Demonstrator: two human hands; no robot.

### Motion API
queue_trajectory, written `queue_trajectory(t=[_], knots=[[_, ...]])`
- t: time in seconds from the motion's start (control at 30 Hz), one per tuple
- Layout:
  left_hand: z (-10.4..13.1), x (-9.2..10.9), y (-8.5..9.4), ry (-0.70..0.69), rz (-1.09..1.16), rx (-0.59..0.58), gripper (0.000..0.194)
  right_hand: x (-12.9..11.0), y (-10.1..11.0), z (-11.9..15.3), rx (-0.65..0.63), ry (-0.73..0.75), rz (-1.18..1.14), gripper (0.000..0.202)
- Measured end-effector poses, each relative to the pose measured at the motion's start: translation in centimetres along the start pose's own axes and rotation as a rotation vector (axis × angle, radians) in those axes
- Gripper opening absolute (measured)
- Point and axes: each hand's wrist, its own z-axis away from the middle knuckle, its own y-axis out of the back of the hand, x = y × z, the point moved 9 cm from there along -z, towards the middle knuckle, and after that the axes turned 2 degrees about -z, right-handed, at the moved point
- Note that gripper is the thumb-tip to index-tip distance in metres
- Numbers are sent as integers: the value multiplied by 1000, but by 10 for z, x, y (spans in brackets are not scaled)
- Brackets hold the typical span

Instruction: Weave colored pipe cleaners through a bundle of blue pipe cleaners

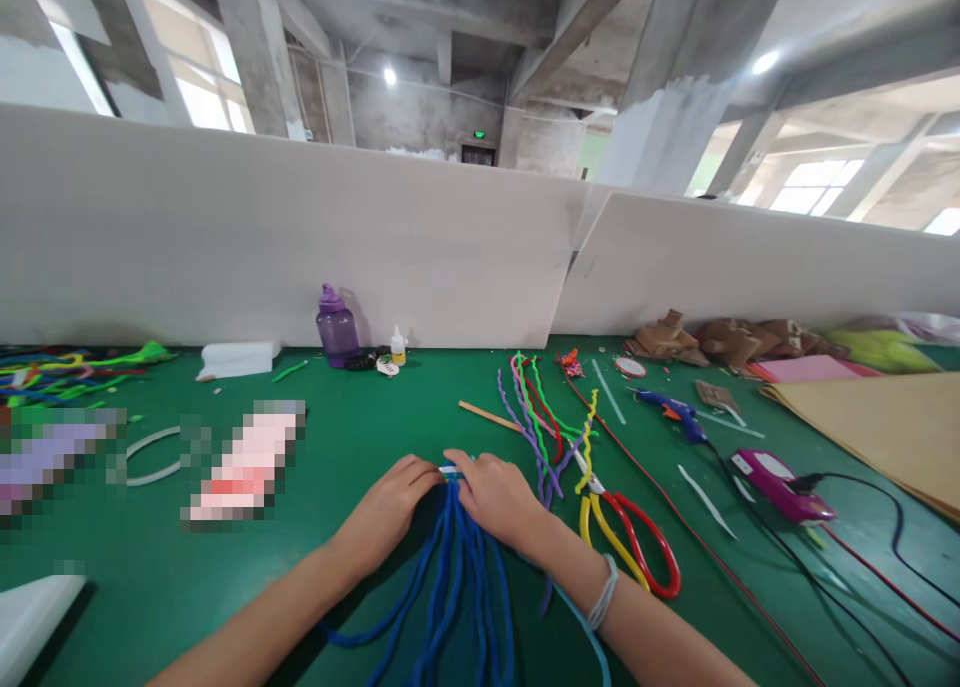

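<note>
While both hands work close together at the near middle of the table, the left hand is nearly closed, its bent fingers drawn together and their tips at the left side of a gathered head of blue cords; its thumb is hidden. The right hand is narrow too, its fingers curled over the right side of that same head, so the cords are held between the two. A short whitish strip crosses the head, partly covered by the fingers. The bundle's long axis runs from this head toward the person, with the loose lengths fanning out below the hands; some bend left and several run past the lower edge of view. The cords are deep blue, round and soft-looking, and they curve loosely. A paler blue cord arcs beneath the right forearm, which wears a light band at the wrist. Just right of the hands, scissors with smooth loop handles, one red and one yellow, lie with the handles toward the person. Crinkled, fuzzy-looking stems in purple, green, red and yellow lie partly across the blades, and a flat wooden stick slants beside them on the smooth, glossy green surface.
</note>
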Motion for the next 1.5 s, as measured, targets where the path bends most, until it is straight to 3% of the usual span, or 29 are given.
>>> queue_trajectory(t=[0.1,0.27,0.47,0.73,1.07,1.3,1.5], knots=[[0,0,-1,-5,14,-6,32,-5,-3,0,-8,68,9,39],[2,-2,-2,-8,30,-7,32,-4,-5,-1,-20,55,-29,39],[2,-2,-1,26,-21,-36,27,21,-4,-3,19,-47,-376,32],[-3,8,-5,19,-446,-174,26,42,-2,-2,1,-96,-425,15],[-3,1,-9,63,-326,-229,26,46,-6,-4,22,-94,-370,10],[-1,1,-9,40,-301,-177,25,59,-5,-4,-2,-122,-551,13],[-2,1,-9,3,-277,-118,24,57,-4,-2,-27,-101,-492,8]])
